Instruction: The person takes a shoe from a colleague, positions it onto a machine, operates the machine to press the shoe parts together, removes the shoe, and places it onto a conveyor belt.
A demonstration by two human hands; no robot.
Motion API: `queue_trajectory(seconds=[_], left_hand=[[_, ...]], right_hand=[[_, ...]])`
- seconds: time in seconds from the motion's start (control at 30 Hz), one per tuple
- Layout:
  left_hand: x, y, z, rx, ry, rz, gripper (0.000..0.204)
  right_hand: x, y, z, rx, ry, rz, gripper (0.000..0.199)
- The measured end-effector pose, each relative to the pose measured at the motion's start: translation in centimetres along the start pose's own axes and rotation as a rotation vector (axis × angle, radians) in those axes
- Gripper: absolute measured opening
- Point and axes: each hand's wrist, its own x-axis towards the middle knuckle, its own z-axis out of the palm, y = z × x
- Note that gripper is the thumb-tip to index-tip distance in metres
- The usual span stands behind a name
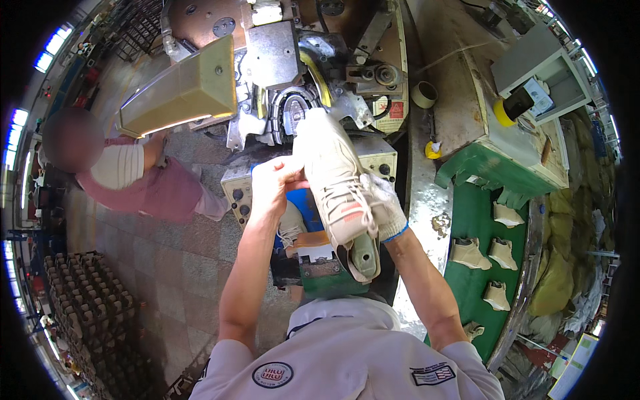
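Note:
A beige laced shoe upper point(331, 170) is stretched over a green shoe last point(364, 259), whose bare heel end points toward me. Its toe reaches up to the curved metal jaws point(293, 113) of a machine. My left hand point(275, 185), bare, pinches the shoe's left edge near the forefoot. On the other side my right hand point(385, 205), in a white knit glove with a blue cuff, grips the shoe beside the laces; some of its fingers are hidden. Below my left hand, a second beige shoe point(291, 223) lies partly hidden.
A yellowish machine cover point(183, 87) juts out left. Control boxes with knobs point(238, 195) flank the shoe. To the right, a green conveyor belt point(467, 287) carries several beige shoe uppers. A person point(143, 170) stands at left, above a rack of shoe parts point(90, 300).

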Motion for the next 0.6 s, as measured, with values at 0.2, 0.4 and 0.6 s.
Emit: queue_trajectory(seconds=[0.2,0.4,0.6], left_hand=[[2.1,0.8,-1.1,-0.031,0.166,0.114,0.02],[3.2,1.8,-2.0,-0.088,0.245,0.137,0.042],[3.6,0.2,-1.4,-0.17,0.331,0.144,0.039]], right_hand=[[4.6,1.5,3.3,0.483,0.198,0.208,0.048],[7.1,1.4,6.1,0.195,0.273,-0.033,0.043],[9.5,5.1,5.7,0.47,0.305,0.01,0.04]])
